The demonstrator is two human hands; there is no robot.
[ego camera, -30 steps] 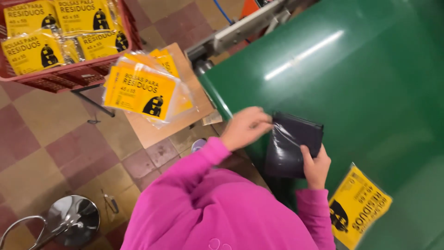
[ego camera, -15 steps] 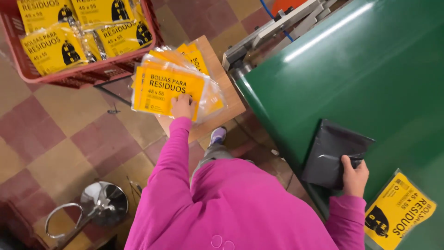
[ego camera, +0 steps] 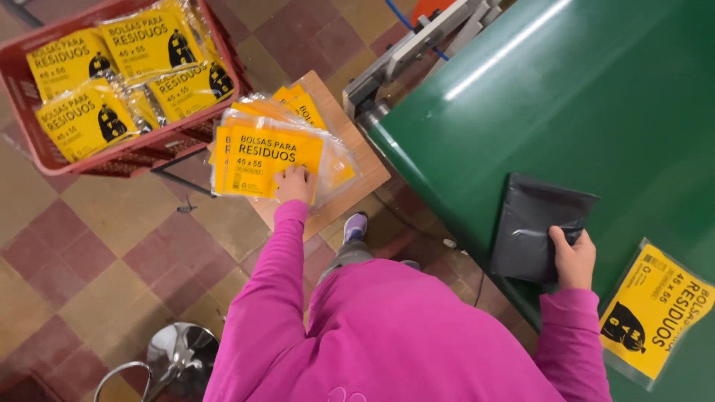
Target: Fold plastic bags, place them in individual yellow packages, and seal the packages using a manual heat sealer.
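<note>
A flat, dark grey folded bag stack [ego camera: 535, 227], smooth and slightly glossy, is being gripped at its lower edge by the right hand [ego camera: 573, 258] on the green surface [ego camera: 566, 97]. The left hand [ego camera: 296, 184], fingers spread, is being pressed onto the top yellow packet [ego camera: 272, 160] of a pile.

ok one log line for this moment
left hand: on top yellow packet of stack | right hand: holding dark folded bag on green table | red crate: yellow packets inside
</note>
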